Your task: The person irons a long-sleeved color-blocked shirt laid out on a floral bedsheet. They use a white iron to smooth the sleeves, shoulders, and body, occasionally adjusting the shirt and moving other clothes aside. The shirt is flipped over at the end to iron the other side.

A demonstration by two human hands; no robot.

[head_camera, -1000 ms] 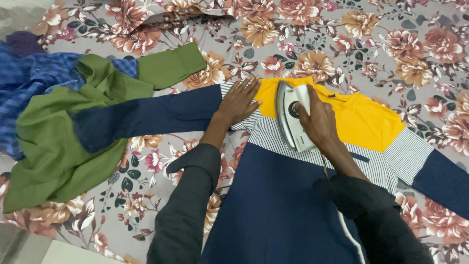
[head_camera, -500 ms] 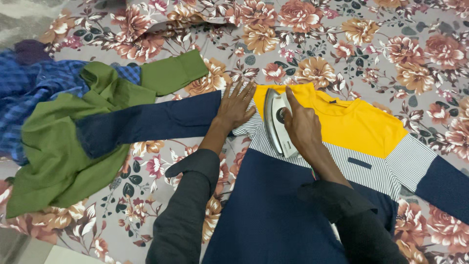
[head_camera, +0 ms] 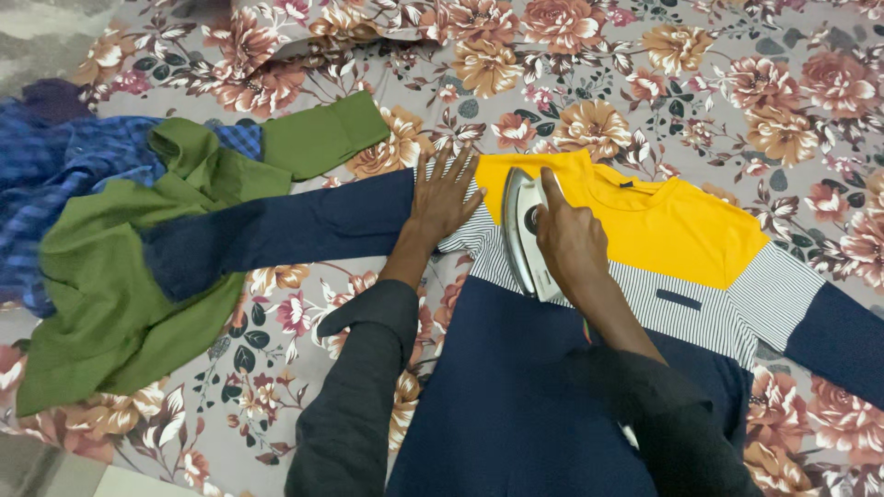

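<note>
A long-sleeved shirt (head_camera: pixel 681 235) in yellow, white stripes and navy lies flat on the floral bedsheet (head_camera: pixel 645 74). My right hand (head_camera: pixel 571 239) grips the handle of a white and silver clothes iron (head_camera: pixel 521 230), which rests on the shirt's upper left chest. My left hand (head_camera: pixel 445 195) lies flat with fingers spread on the striped shoulder, just left of the iron, beside the navy sleeve (head_camera: pixel 276 230). Both my forearms wear dark sleeves.
A crumpled green garment (head_camera: pixel 120 276) lies at the left, partly under the navy sleeve. A blue checked garment (head_camera: pixel 55 175) sits behind it at the far left. A fold of the floral sheet bunches up at the top.
The iron and my right hand slid left across the yellow chest toward the shoulder, then held. My left hand stayed pressed on the shoulder.
</note>
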